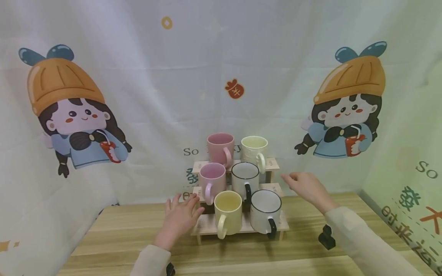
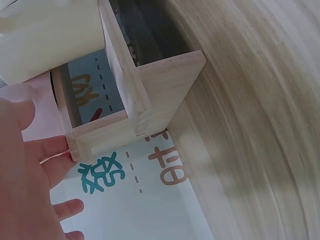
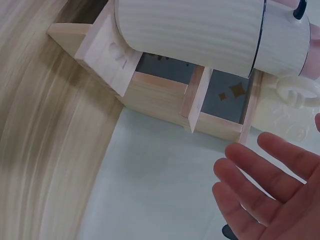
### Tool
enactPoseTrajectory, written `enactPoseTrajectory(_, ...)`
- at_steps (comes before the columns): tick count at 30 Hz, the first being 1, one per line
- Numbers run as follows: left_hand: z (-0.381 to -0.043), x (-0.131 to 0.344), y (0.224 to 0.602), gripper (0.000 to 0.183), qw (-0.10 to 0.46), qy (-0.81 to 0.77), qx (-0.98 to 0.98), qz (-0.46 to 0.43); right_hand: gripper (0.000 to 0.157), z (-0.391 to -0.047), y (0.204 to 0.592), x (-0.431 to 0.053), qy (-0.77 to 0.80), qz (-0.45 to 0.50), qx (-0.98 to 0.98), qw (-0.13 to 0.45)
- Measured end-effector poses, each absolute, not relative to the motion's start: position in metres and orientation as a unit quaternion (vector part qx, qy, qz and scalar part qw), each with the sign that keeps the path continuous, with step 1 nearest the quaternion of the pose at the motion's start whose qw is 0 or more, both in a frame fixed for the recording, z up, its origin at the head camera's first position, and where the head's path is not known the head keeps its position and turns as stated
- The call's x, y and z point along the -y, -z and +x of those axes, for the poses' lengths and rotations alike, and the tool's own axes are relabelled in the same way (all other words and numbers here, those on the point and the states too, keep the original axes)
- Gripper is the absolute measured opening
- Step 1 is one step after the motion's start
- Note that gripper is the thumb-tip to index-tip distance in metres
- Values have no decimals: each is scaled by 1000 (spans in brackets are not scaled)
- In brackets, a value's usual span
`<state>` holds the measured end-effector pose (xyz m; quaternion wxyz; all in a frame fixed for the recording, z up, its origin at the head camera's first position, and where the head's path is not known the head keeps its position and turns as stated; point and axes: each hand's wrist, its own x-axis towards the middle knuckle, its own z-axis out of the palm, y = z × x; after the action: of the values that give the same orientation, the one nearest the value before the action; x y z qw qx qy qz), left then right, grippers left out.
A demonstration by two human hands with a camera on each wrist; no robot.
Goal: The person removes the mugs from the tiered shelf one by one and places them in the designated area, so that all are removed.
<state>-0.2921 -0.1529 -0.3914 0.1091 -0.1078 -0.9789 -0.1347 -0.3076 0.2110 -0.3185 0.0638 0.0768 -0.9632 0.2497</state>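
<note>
A three-tier wooden stand (image 1: 205,225) carries two mugs per tier. On top are a pink mug (image 1: 215,151) and a cream mug (image 1: 249,150). The middle tier bears a lilac mug (image 1: 217,183) and a black-rimmed white mug (image 1: 241,184). A pale yellow mug (image 1: 232,219) and another black-rimmed white mug (image 1: 259,219) sit in front. My left hand (image 1: 179,218), fingers spread, is at the stand's left side; its fingers meet a board end (image 2: 80,150), though contact is uncertain. My right hand (image 3: 280,200) hovers right of the stand, fingers loosely extended, holding nothing.
The stand rests on a wood-grain table (image 1: 117,237). A printed white curtain (image 1: 145,96) hangs behind and at both sides. Small black objects lie near each forearm, one right of the stand (image 1: 326,237).
</note>
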Motion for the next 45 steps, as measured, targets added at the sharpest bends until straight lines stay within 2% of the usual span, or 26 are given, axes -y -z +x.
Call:
enactPoseTrajectory(9, -294, 151, 394, 51, 131, 108, 980, -105, 40, -317, 317, -210, -244, 88, 960, 102)
enactPoseTrajectory(18, -295, 149, 393, 51, 136, 101, 980, -106, 34, -323, 312, -201, -277, 56, 954, 97)
enactPoseTrajectory(31, -297, 150, 396, 59, 125, 93, 981, -112, 37, -334, 296, -184, -296, 54, 950, 83)
enactPoseTrajectory(39, -293, 148, 391, 59, 127, 99, 981, -108, 39, -339, 288, -174, -313, 64, 942, 103)
enactPoseTrajectory(45, -291, 147, 389, 59, 124, 104, 981, -107, 43, -341, 286, -166, -319, 37, 942, 100)
